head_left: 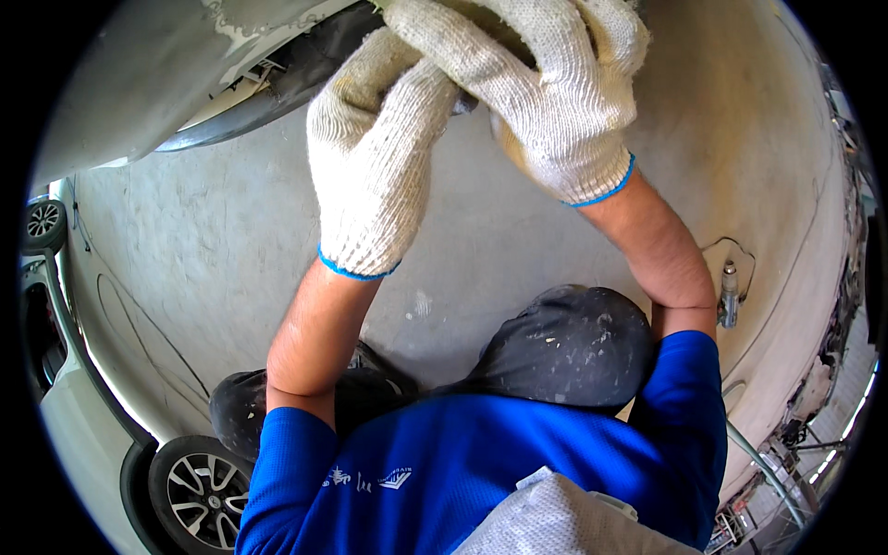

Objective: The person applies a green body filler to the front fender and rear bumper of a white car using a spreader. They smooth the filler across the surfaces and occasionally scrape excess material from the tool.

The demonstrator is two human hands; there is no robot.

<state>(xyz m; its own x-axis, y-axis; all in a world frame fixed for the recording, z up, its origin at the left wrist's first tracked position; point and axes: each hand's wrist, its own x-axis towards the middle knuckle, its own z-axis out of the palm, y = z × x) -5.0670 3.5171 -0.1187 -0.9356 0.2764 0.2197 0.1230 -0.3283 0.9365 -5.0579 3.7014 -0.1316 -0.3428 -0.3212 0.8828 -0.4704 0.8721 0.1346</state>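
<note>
Both my hands wear white knitted gloves with blue cuffs and meet at the top middle of the view. My left hand [375,148] has its fingers curled, their tips running under my right hand. The fingers of my right hand [569,88] are bent over toward the left. Between the palms a small dark grey piece [465,104] shows; the gloves cover most of it, so its kind is unclear. Just left of my hands is a grey car body panel [157,74] with a patchy, scraped-looking edge and a dark curved rim below it.
A white car [88,435] with a spoked wheel [199,490] stands at the left, with another wheel [43,222] behind. A corded, cylindrical metallic tool [729,294] is on the concrete floor [472,222] at the right. A greenish hose [766,474] and thin cables [153,324] also lie there.
</note>
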